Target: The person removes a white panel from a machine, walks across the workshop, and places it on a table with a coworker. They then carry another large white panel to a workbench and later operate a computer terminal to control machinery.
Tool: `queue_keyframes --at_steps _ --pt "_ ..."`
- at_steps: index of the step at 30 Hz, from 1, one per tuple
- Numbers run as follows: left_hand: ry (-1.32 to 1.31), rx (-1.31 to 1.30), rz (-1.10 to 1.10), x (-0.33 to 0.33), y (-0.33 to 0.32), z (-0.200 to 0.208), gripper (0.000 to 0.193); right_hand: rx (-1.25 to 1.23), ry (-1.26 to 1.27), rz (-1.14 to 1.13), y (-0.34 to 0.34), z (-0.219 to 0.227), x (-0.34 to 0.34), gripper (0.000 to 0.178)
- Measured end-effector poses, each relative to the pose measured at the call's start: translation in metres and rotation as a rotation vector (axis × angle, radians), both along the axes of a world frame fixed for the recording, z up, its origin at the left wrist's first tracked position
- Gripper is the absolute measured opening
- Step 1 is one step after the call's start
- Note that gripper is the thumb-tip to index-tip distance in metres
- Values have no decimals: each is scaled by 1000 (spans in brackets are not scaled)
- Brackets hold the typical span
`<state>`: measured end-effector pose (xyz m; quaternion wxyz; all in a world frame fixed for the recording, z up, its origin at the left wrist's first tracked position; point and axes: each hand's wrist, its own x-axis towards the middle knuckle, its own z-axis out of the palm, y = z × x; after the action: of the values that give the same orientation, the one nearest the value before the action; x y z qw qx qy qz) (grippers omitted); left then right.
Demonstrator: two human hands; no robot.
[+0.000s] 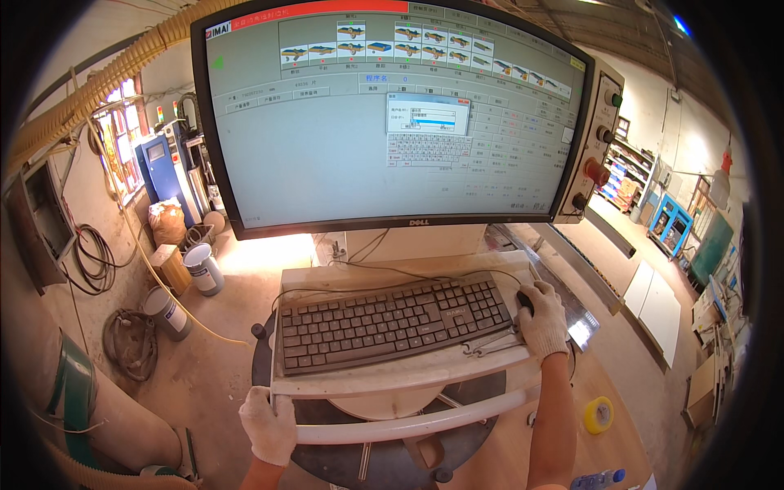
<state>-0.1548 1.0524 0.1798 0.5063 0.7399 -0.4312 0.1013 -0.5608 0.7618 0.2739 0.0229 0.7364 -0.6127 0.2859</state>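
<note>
My right hand [543,320], in a whitish work glove, is closed over a black computer mouse [524,302] at the right end of a pale keyboard tray [392,385]. Left of it lies a dusty black keyboard [396,322] with a cable running behind it. My left hand [269,426], gloved too, is wrapped round the left end of the white handle bar [408,429] along the tray's front. Above stands a large monitor [327,163], showing a machine control page with a small dialog box and an on-screen keyboard.
A control panel with buttons [600,135] is fixed to the monitor's right side. Small metal tools [490,346] lie by the keyboard. On the wooden surface at lower right are a yellow tape roll [599,415] and a plastic bottle [600,479]. Buckets [202,269] and hoses stand at left.
</note>
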Motion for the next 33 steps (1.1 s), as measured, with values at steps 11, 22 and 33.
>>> queue_keyframes --at_steps 11,22,33 --pt "-11 -11 0 1 -1 -2 15 0 7 -11 1 0 0 42" --pt "-28 6 4 1 0 0 16 1 3 -9 1 1 1 40" --pt "-4 2 -2 -1 0 2 15 -3 -4 -3 1 0 1 40"
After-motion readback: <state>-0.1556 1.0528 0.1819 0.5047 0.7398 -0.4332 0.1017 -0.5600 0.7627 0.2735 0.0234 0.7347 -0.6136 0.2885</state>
